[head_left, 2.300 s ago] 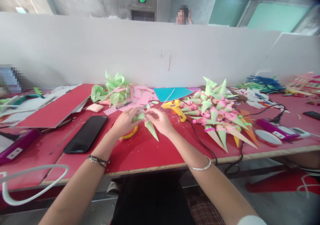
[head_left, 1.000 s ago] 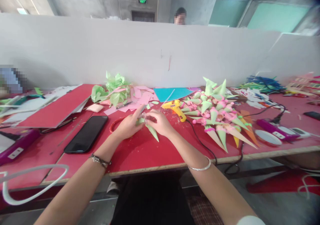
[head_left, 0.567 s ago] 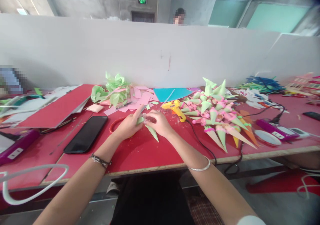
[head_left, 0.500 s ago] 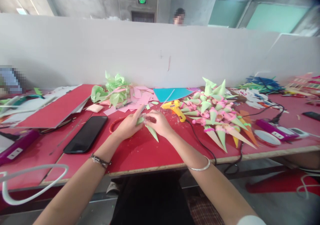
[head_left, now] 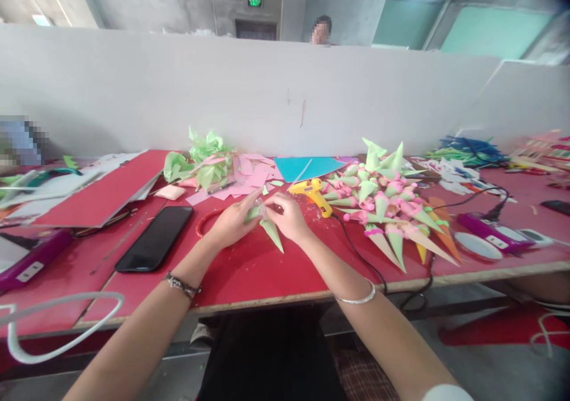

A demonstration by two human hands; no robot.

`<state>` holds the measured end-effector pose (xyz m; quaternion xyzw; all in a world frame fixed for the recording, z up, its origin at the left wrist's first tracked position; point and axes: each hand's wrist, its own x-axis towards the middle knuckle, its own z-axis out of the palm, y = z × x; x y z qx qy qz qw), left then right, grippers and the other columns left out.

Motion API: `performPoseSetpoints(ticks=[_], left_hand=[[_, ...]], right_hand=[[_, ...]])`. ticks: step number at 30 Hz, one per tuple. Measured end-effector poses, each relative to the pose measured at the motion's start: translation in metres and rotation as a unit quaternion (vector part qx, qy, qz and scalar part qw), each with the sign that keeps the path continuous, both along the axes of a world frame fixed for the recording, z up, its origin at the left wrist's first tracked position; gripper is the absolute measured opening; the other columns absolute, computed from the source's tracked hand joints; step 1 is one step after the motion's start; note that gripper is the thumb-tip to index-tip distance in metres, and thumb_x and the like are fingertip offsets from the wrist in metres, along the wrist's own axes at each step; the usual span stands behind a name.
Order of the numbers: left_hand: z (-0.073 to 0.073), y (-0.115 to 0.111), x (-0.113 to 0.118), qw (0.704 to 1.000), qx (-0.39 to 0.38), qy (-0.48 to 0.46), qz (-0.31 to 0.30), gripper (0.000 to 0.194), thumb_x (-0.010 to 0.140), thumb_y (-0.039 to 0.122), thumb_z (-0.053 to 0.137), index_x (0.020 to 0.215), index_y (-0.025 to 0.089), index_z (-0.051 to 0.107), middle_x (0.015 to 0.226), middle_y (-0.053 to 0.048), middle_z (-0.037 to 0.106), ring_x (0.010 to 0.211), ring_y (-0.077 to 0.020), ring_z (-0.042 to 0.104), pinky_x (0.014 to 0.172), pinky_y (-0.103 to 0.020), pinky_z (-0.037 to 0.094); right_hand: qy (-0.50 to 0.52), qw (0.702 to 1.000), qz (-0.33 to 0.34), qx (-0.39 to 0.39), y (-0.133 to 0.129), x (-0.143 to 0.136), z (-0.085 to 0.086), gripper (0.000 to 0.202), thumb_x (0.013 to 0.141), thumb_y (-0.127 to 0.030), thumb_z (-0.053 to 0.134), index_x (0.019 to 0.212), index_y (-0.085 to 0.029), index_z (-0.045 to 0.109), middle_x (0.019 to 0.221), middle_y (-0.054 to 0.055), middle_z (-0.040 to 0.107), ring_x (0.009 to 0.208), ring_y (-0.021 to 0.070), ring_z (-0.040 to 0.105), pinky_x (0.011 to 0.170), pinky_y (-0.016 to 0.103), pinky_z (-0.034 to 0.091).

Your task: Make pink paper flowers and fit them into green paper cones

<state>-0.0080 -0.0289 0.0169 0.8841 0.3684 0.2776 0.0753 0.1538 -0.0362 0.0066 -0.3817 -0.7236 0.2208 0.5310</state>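
My left hand [head_left: 232,221] is closed, and a bit of light green paper [head_left: 253,213] shows between its thumb and fingers. My right hand [head_left: 289,218] meets it with thumb and fingertips pinched together. A small clear, shiny bit [head_left: 262,205] shows between the two hands; which hand holds it I cannot tell. Below the fingertips a light green paper cone [head_left: 272,237] points down and to the right; its upper end is hidden by the hands. Past the right hand lies a yellow glue gun [head_left: 315,195]. A red-orange curved handle [head_left: 205,220] is partly covered by my left hand.
A pile of green and pink paper cones [head_left: 383,196] lies to the right. A black phone [head_left: 155,239] is at the left. Pink paper scraps [head_left: 249,172], green tissue paper [head_left: 208,157] and a blue sheet [head_left: 307,167] lie behind. A power strip [head_left: 494,233] and cord [head_left: 356,242] are at the right.
The fingers of both hands have shifted slightly around the green paper. The cone below them shows a little wider than before. The things on the table stay where they were.
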Motion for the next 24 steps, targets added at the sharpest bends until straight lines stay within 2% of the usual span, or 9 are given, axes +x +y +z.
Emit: performPoseSetpoints(ticks=[4,9,12,16,19,24], left_hand=[[-0.0013,0.001,-0.0014,1.0,0.006,0.007,0.018,0.058,0.08,0.024,0.042,0.134,0.016,0.022,0.108,-0.01,0.059,0.094,-0.0199,0.057,0.078,-0.028,0.044],[-0.0048,0.0029,-0.0033,0.999,0.017,-0.003,0.041,0.056,0.079,0.027,0.043,0.132,0.02,0.025,0.112,-0.009,0.056,0.095,-0.0206,0.057,0.076,-0.028,0.044],[-0.0034,0.0016,-0.0039,0.999,0.009,-0.007,0.043,0.053,0.079,0.026,0.041,0.13,0.019,0.027,0.111,-0.009,0.056,0.093,-0.0209,0.057,0.075,-0.029,0.044],[0.0008,-0.0021,-0.0036,1.0,0.01,-0.02,0.008,0.05,0.078,0.028,0.041,0.126,0.017,0.03,0.101,-0.007,0.058,0.086,-0.0187,0.057,0.074,-0.027,0.042],[0.0023,-0.0042,-0.0029,1.0,0.004,-0.024,-0.006,0.048,0.078,0.034,0.044,0.121,0.016,0.034,0.087,-0.004,0.059,0.073,-0.0157,0.055,0.064,-0.024,0.041],[0.0018,-0.0045,-0.0003,0.999,-0.024,-0.047,0.003,0.036,0.077,0.042,0.046,0.101,0.015,0.045,0.07,0.0,0.053,0.06,-0.0125,0.048,0.053,-0.022,0.035]], right_hand=[[0.074,0.997,-0.02,-0.03,-0.0003,0.0005,0.0015,0.008,0.073,-0.022,0.054,0.071,-0.017,0.059,0.069,0.001,0.059,0.065,0.013,0.054,0.061,0.025,0.044],[0.149,0.983,-0.03,-0.1,0.0002,0.0026,0.0026,0.013,0.073,-0.027,0.054,0.076,-0.017,0.061,0.067,0.0,0.062,0.058,0.0122,0.055,0.057,0.025,0.045],[0.149,0.984,-0.023,-0.099,0.0005,0.0026,0.0028,0.014,0.071,-0.027,0.055,0.078,-0.017,0.062,0.071,0.001,0.063,0.06,0.0121,0.056,0.059,0.024,0.046],[0.115,0.991,0.002,-0.07,-0.0003,0.0012,0.0033,0.01,0.071,-0.026,0.056,0.073,-0.017,0.061,0.072,0.001,0.062,0.065,0.0125,0.057,0.061,0.024,0.046],[0.087,0.994,0.016,-0.061,-0.0018,0.0,0.0045,0.006,0.069,-0.022,0.056,0.07,-0.017,0.059,0.07,0.001,0.06,0.066,0.0125,0.056,0.061,0.024,0.045],[0.084,0.991,0.051,-0.091,-0.0048,-0.0023,0.0067,0.006,0.07,-0.02,0.055,0.075,-0.017,0.058,0.071,0.0,0.059,0.066,0.0119,0.056,0.062,0.024,0.046]])
